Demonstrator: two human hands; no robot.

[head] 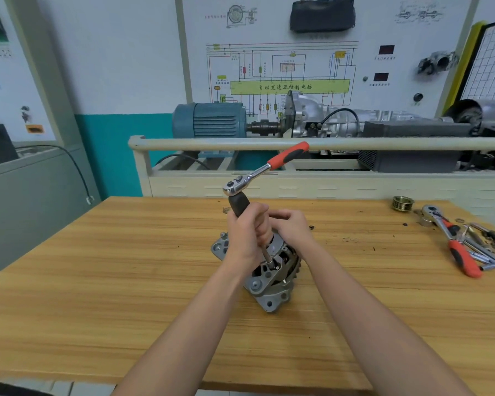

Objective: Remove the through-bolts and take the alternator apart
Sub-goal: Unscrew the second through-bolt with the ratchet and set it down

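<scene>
A grey alternator (265, 284) stands on the wooden table (97, 281), its mounting ears pointing left and toward me. A black-handled driver extension (238, 204) rises from a socket (270, 262) seated on a bolt head at the alternator's top. A ratchet (265, 170) with a red and black grip is fitted on the driver's top end and points up to the right. My left hand (246, 238) grips the black handle. Just right of it, my right hand (290, 228) is curled over the alternator's upper body; what its fingers hold is hidden.
At the table's right edge lie a second red-handled ratchet (455, 247), a brass-coloured pulley (402, 203), several sockets and small loose parts (492, 238). Behind the table runs a beige rail (240, 144) with a training rig and a blue motor (212, 120).
</scene>
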